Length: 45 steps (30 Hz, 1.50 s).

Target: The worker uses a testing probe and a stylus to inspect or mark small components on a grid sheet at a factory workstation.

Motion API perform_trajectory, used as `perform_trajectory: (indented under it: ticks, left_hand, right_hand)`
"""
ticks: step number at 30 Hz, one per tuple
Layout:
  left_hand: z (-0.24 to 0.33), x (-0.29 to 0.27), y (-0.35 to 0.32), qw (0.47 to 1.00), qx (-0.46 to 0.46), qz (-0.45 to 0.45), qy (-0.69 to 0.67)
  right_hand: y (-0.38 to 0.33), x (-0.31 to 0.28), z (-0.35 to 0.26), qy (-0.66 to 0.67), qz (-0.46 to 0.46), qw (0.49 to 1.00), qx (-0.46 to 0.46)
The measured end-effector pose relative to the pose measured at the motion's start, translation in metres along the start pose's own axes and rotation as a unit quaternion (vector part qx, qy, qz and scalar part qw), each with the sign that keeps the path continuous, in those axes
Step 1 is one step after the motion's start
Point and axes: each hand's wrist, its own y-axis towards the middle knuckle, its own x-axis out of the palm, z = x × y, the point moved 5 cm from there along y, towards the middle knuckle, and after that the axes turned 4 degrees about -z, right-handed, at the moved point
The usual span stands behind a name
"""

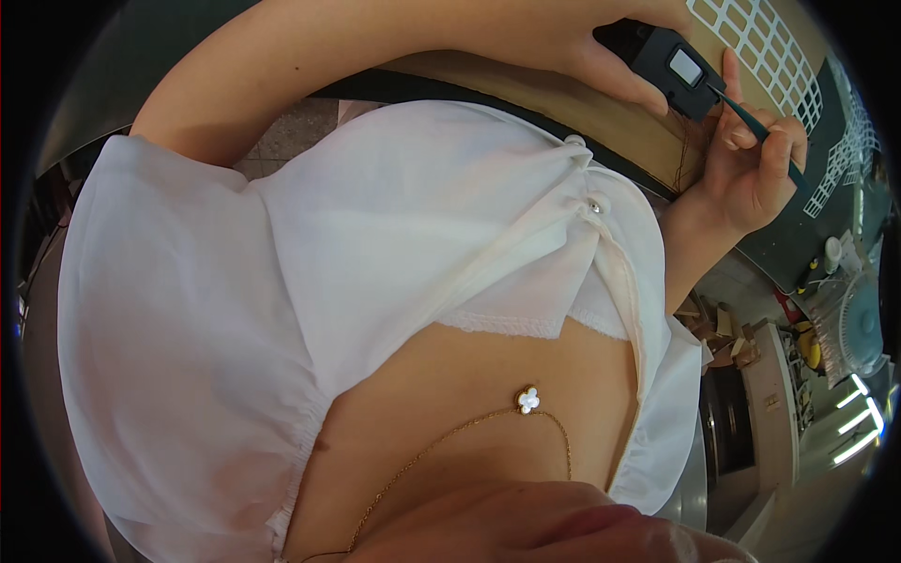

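Observation:
My left hand point(605, 52) reaches across to the upper right and holds a small black box-shaped device point(662, 68) between thumb and fingers. A pale rectangular window or label point(686, 67) shows on the device's face. Close beside it, my right hand point(751, 174) has its fingers curled round a slim dark-green pointed tool point(751, 122), shaped much like tweezers. The tool's tip meets the device near the pale rectangle; whether it touches I cannot tell. One finger of my right hand sticks up next to the device.
Under my hands lies a brown work surface point(563, 98) with a dark edge. White lattice sheets point(751, 42) lie beyond the device and farther right. A blue fan point(859, 324) and cardboard boxes point(727, 342) are at the right. Thin wires hang near my right wrist.

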Motion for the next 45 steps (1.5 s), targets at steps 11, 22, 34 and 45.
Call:
perform_trajectory:
  ticks: [11,22,34,45]
  left_hand:
    - [0.025,-0.024,0.006,0.973,-0.171,-0.076,-0.137]
    - [0.039,-0.035,0.015,0.986,-0.007,-0.158,0.05]
    - [0.036,-0.006,-0.004,0.922,0.229,-0.102,0.294]
    - [0.036,-0.028,-0.01,0.94,0.051,-0.101,0.322]
  right_hand:
    - [0.005,0.004,-0.005,-0.015,-0.007,1.0,0.0]
    - [0.018,0.008,-0.018,-0.022,0.011,1.0,-0.011]
    - [0.003,-0.002,-0.006,-0.027,0.116,0.993,-0.01]
    - [-0.007,-0.001,0.02,-0.05,0.126,0.991,-0.001]
